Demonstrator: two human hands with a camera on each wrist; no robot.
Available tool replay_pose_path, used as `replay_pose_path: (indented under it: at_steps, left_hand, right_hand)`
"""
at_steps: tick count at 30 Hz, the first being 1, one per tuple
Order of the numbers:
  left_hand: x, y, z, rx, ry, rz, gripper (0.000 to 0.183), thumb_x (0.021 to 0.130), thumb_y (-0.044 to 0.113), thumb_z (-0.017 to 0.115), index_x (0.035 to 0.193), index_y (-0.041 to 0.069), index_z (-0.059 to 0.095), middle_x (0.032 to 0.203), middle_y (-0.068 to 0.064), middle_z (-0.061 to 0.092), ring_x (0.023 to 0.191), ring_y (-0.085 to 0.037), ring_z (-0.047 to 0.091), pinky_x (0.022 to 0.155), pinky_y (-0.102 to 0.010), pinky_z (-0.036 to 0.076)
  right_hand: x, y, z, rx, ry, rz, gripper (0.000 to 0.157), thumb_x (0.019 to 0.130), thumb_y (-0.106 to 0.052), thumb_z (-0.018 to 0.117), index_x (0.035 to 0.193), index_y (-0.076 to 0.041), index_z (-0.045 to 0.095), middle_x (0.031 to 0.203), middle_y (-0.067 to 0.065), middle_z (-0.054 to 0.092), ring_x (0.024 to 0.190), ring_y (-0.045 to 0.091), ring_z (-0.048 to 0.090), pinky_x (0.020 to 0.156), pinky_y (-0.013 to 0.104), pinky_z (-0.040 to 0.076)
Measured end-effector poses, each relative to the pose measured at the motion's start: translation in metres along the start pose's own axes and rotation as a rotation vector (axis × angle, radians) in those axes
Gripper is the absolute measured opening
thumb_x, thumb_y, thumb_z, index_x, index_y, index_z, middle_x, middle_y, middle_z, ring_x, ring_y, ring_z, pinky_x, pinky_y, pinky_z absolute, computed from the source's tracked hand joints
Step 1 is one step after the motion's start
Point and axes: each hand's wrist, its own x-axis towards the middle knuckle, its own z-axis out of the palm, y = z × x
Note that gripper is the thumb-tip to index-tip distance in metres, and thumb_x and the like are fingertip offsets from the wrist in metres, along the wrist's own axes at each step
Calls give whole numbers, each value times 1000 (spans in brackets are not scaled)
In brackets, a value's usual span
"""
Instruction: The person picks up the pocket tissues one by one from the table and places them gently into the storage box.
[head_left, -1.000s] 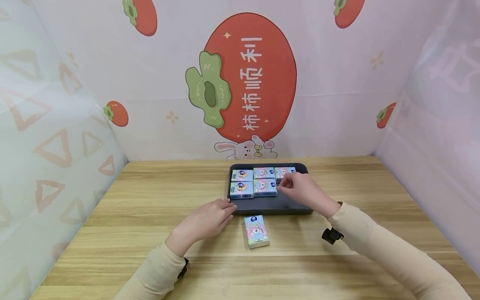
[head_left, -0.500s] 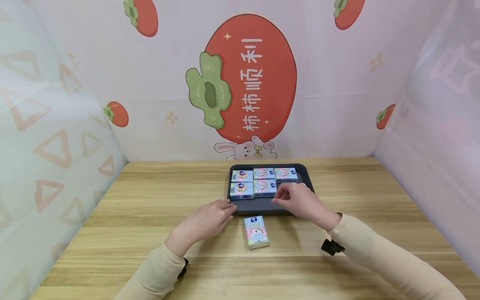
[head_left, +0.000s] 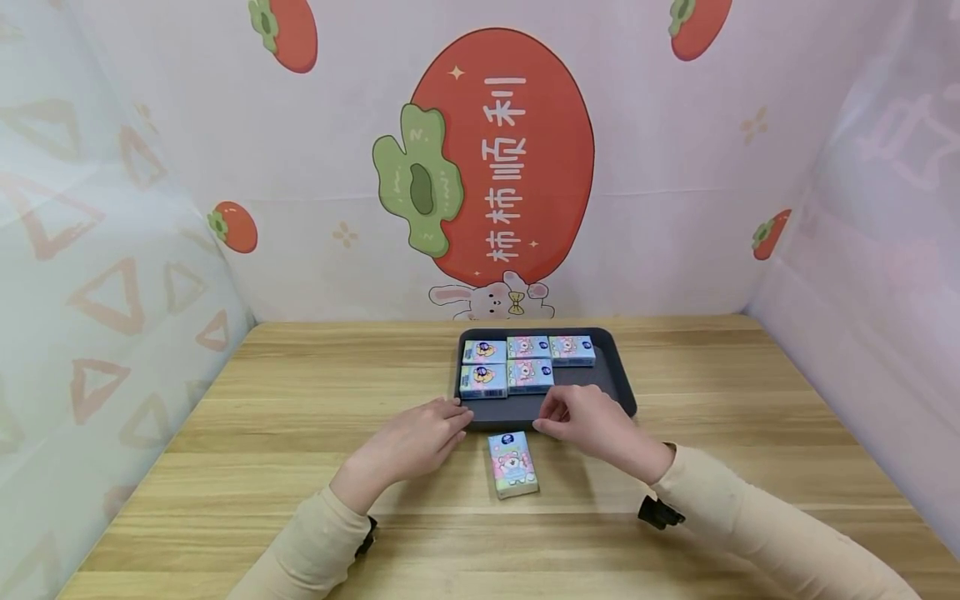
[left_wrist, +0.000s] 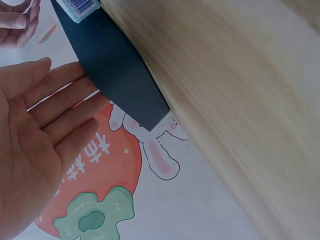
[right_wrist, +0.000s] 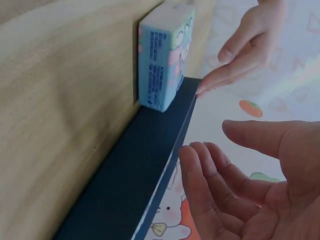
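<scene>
A dark tray (head_left: 495,411) lies on the table with several small blue-and-pink tissue packs (head_left: 529,377) in two rows in it. My left hand (head_left: 405,437) rests its straight fingertips on the tray's near left edge, as the left wrist view also shows. One more tissue pack (head_left: 513,465) lies flat on the wood just in front of the tray. My right hand (head_left: 592,423) hovers over the tray's near edge, right of that pack. In the right wrist view its fingers (right_wrist: 200,175) are loosely bent, thumb apart, and hold nothing.
The wooden table (head_left: 322,367) runs back to a printed cloth wall (head_left: 660,242), with more cloth on both sides. A small black device (head_left: 660,512) is strapped at my right wrist. Inside the tray, bare floor shows at the right and front.
My right hand has moved from the back right tissue pack toward me, down to the tray's near edge, uncovering that pack. My left hand and the loose tissue pack have stayed put.
</scene>
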Motion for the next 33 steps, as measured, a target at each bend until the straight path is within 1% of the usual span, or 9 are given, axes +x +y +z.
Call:
replay_pose_path:
  at_steps: [6, 12, 17, 21, 27, 33]
  left_hand:
    - [0, 0, -1, 2, 3, 3, 34, 97, 22, 52, 124, 4, 62, 126, -10, 62, 121, -27, 56, 105, -40, 45]
    - [0, 0, 0, -9, -3, -2, 34, 97, 22, 53, 124, 4, 62, 126, -11, 62, 121, -28, 56, 105, -40, 45]
    - [1, 0, 1, -11, 1, -1, 34, 97, 22, 53, 124, 4, 62, 126, -11, 62, 121, -27, 56, 105, -40, 46]
    - [1, -1, 1, -11, 5, -5, 34, 97, 22, 53, 124, 4, 62, 126, -10, 62, 120, -26, 57, 105, -39, 46]
    - [1, -1, 1, -7, 4, -6, 34, 97, 22, 53, 124, 5, 62, 126, -10, 63, 120, -26, 57, 104, -39, 47]
    - [1, -1, 1, -12, 6, -7, 34, 97, 22, 54, 124, 5, 62, 126, -10, 63, 120, -25, 57, 104, -39, 47]
  right_hand:
    - [-3, -3, 8, 17, -13, -19, 11, 82, -25, 74, 80, -18, 66, 68, -9, 60, 61, 6, 54, 55, 22, 47]
    - [-4, -4, 16, 12, -22, -47, 11, 80, -22, 77, 82, -16, 68, 71, -9, 62, 65, 4, 55, 58, 22, 49]
    - [-1, -5, 20, -7, -29, -76, 16, 77, -21, 79, 85, -14, 68, 73, -9, 63, 66, 4, 55, 59, 22, 49]
    - [0, -6, 22, -12, -42, -97, 19, 76, -21, 80, 88, -14, 69, 78, -6, 64, 69, 6, 55, 60, 23, 49]
    - [0, -7, 26, -33, -77, -117, 23, 75, -22, 80, 93, -13, 68, 81, -3, 63, 70, 9, 52, 60, 25, 46]
    - [0, -7, 28, -63, -128, -108, 36, 75, -27, 80, 104, -11, 68, 82, -1, 62, 67, 11, 50, 58, 26, 43]
